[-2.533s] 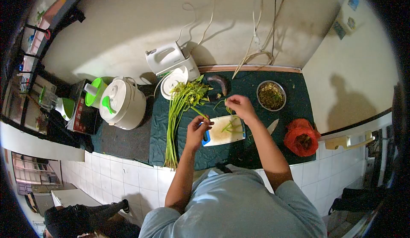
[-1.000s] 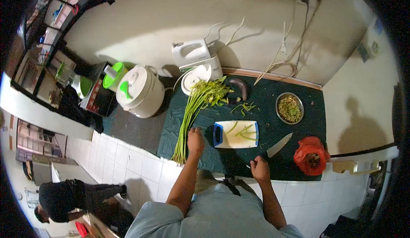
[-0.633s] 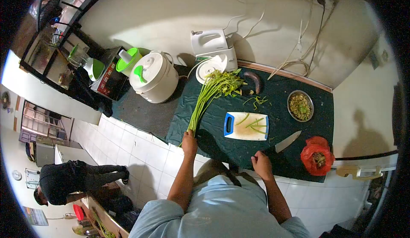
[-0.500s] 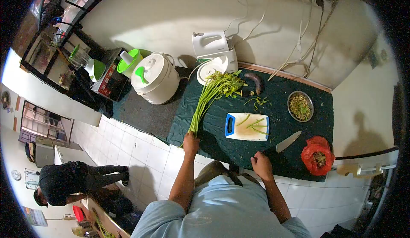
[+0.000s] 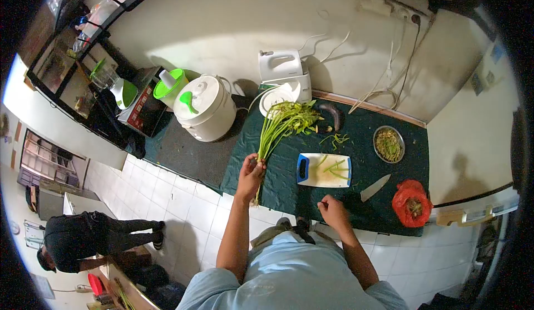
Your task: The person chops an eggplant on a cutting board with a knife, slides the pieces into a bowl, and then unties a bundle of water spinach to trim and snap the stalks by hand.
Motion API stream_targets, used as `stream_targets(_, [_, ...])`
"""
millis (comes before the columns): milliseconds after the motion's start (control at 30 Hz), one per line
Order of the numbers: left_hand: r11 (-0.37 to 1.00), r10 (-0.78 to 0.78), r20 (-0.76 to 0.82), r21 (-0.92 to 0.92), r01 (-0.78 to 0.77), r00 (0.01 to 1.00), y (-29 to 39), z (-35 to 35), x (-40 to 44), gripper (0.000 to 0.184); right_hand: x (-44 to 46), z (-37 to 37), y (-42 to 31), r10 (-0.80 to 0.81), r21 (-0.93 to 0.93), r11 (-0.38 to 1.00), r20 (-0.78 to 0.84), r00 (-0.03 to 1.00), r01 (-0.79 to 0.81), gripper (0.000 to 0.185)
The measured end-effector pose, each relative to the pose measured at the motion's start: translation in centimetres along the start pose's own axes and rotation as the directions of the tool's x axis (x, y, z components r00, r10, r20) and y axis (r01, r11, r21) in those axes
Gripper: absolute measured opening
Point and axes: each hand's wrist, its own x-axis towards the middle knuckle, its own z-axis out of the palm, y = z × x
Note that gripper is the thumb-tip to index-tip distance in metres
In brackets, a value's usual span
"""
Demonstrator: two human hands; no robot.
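My left hand (image 5: pixel 250 177) is closed around the stems of a bunch of leafy greens (image 5: pixel 272 134), whose leaves lie toward the back of the counter. The stem ends hang below the hand at the counter's front edge. By the front edge, my right hand (image 5: pixel 334 211) has its fingers curled; whatever they may hold is hidden. Just beyond it lies a kitchen knife (image 5: pixel 375 187), its dark handle hard to see against the cloth. The white cutting board (image 5: pixel 317 179) with a blue handle end carries several cut green stems (image 5: pixel 336 168).
A metal bowl of chopped greens (image 5: pixel 389 144) and a red plastic bag (image 5: pixel 411 204) are at the right. An eggplant (image 5: pixel 332 115), a hand mixer (image 5: pixel 281 65) and a rice cooker (image 5: pixel 206 109) stand along the back. Another person (image 5: pixel 78 240) bends over a table at far left.
My left hand has moved up the stems, farther over the counter, leaving stem ends below it. My right hand has shifted slightly left, while the knife stays on the cloth.
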Motion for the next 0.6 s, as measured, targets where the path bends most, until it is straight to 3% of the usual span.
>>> stream_targets(67, [1.000,0.015,0.013,-0.018,-0.015,1.000,1.5,1.0,0.0,0.027,0.8,0.1,-2.0,-0.030,0.021,0.999,0.008,1.000,0.030,0.024])
stream_targets(133, [0.990,0.002,0.156,-0.138,0.020,0.988,2.7,2.2,-0.6,0.028,1.5,-0.2,-5.1,-0.042,0.188,0.981,0.001,0.999,0.041,0.024])
stream_targets(200, [0.988,0.002,0.234,-0.149,0.034,0.972,2.5,2.9,-1.4,0.027,2.5,-0.6,-8.0,-0.084,0.236,0.968,-0.023,0.996,0.087,0.027])
stream_targets(267, [0.977,-0.034,0.337,-0.186,0.102,0.941,1.6,3.6,-2.5,0.027,3.6,-0.4,-10.7,-0.186,0.610,0.761,-0.121,0.975,0.221,0.028])
stream_targets(367, [0.992,-0.108,0.429,-0.008,0.123,0.897,1.2,5.3,-3.6,0.026,4.7,-0.8,-15.0,-0.235,0.602,0.721,-0.253,0.939,0.343,0.028])
stream_targets(467, [0.991,-0.135,0.531,0.058,0.123,0.837,0.8,5.5,-4.4,0.023,5.3,-1.6,-17.0,-0.140,0.565,0.784,-0.242,0.960,0.257,0.024])
stream_targets(533, [0.947,-0.280,0.549,0.293,0.133,0.788,1.1,5.5,-4.7,0.025,4.6,-2.3,-17.9,-0.109,0.582,0.770,-0.283,0.953,0.261,0.023])
stream_targets(600, [0.938,-0.291,0.580,0.330,0.107,0.761,1.2,5.0,-4.2,0.027,3.4,-2.7,-18.4,-0.201,0.512,0.789,-0.309,0.930,0.340,0.022])
